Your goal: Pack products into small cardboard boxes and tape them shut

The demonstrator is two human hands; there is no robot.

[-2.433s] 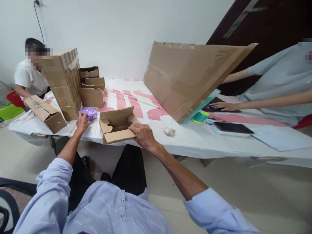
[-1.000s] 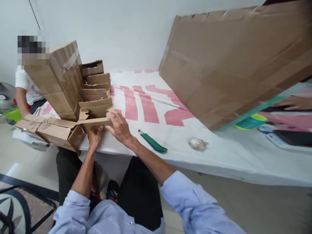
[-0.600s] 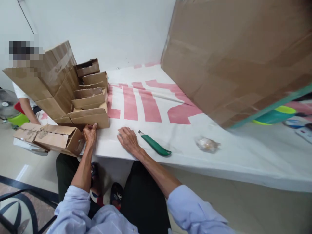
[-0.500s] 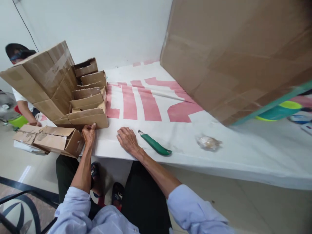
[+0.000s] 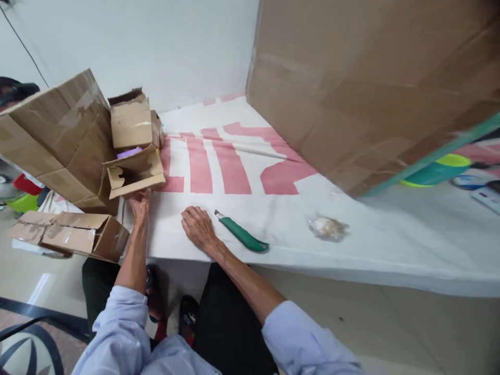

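My left hand [image 5: 139, 204] is under the near edge of a small open cardboard box [image 5: 136, 174], its fingers partly hidden by the box. The box is tilted, with its open side facing me. Behind it stands another small cardboard box [image 5: 131, 124], also tipped, and something purple [image 5: 129, 152] shows between the two. My right hand [image 5: 197, 227] rests on the white and pink table cover [image 5: 172, 224], palm down and holding nothing. Just right of it lies a green utility knife [image 5: 242, 233] with its blade tip showing.
Tall cardboard boxes [image 5: 58, 140] rise at the left, with a long flat box [image 5: 66, 232] at the table's left end. A huge carton [image 5: 363, 88] fills the right. A small clear plastic bag [image 5: 328, 228] lies near the front edge. Another person's head [image 5: 15, 92] shows far left.
My left hand has tilted the near small box up, turning its opening toward me; the boxes behind have tipped too. A purple thing has come into sight. My right hand stays put.
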